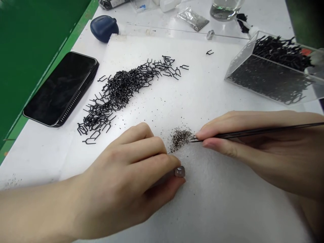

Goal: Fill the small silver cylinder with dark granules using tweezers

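Between thumb and index finger, my left hand [131, 172] pinches a small shiny metal piece [180, 171], its end showing past the fingertips. My right hand [258, 145] is closed on dark tweezers [243, 132]. The tweezer tips reach the right edge of a little heap of tiny metallic grains [180, 138] on the white sheet [217, 209]. Whether the tips hold a grain is too small to tell. Beyond my left hand lies a long pile of small black forked pieces [124, 86], with a single forked piece [209, 52] farther back.
A black phone [60, 87] and a dark blue rounded object [104, 28] lie at the left. On the right, a tilted clear box [268, 77] holds black pieces. Toward the back are a plastic bag of grains [193, 19], a metal nut-like piece [210, 34] and a glass of liquid [225, 9].
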{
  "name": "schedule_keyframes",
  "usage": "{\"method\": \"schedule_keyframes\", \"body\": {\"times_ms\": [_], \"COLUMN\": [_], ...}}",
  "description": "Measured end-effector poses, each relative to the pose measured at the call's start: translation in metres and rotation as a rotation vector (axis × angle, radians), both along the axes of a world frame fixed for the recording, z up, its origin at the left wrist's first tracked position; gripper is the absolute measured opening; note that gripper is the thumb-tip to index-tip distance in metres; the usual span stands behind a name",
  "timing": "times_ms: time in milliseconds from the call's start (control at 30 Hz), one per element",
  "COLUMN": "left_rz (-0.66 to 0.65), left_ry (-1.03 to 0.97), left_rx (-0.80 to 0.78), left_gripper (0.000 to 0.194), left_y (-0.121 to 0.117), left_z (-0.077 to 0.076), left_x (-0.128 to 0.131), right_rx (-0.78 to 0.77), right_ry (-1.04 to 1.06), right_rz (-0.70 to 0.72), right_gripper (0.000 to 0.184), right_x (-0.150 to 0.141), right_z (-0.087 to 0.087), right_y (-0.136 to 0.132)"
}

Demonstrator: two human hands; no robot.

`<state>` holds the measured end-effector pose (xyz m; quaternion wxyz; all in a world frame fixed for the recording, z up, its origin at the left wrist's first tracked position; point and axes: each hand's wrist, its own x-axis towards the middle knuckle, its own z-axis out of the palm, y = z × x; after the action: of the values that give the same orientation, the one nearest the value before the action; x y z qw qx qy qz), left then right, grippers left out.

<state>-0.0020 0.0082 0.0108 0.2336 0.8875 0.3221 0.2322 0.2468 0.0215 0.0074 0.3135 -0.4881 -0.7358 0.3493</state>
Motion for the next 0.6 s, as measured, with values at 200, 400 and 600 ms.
{"method": "schedule_keyframes", "body": {"times_ms": [200, 400, 600], "left_rz": [0.0, 0.033, 0.067], "left_ry": [-0.002, -0.023, -0.028], "left_rx": [-0.001, 0.002, 0.022], "left_gripper": [0.005, 0.003, 0.008], "left_y": [-0.0008, -0.0014, -0.0032], "left_z": [-0.002, -0.0056, -0.0045], "left_x": [-0.0021, -0.0032, -0.0015], "right_rx": [0.003, -0.024, -0.068], "right_ry": [0.018, 0.082, 0.128], "right_rz": [0.003, -0.001, 0.082], "right_gripper": [0.012, 0.011, 0.014], "right_x": [0.0022, 0.0047, -0.0013], "right_z": [-0.0001, 0.0004, 0.0046], "right_y": [0.0014, 0.0034, -0.0039]}}
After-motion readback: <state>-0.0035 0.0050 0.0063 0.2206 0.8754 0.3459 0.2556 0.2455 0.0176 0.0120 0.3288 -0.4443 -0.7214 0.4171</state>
